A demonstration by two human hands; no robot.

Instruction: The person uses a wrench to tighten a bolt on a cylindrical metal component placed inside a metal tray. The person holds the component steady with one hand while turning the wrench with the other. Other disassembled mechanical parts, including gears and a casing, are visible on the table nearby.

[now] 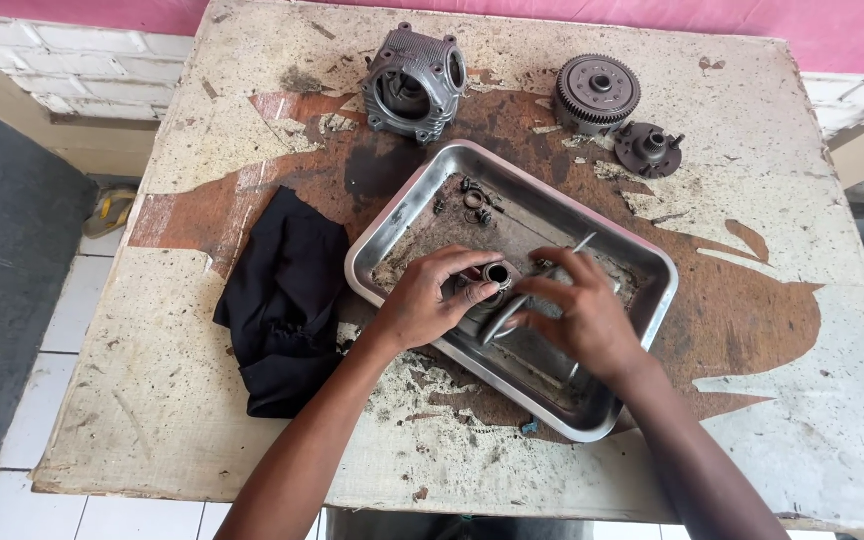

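A steel tray point(399, 218) lies on a worn wooden table point(172, 400). Over the tray's middle, my left hand point(430, 300) grips a small round metal part point(497, 275) with a ring-shaped top. My right hand point(577, 312) holds a thin metal rod-like tool point(584, 242) and touches the same part from the right. Several small rings and clips point(472, 203) lie in the tray's far corner. What sits under my palms is hidden.
A black rag point(287, 300) lies left of the tray. At the table's back stand a finned engine cylinder point(414, 82), a toothed clutch gear point(597, 92) and a smaller hub piece point(649, 148). A tiled floor and a sandal point(110, 211) lie to the left.
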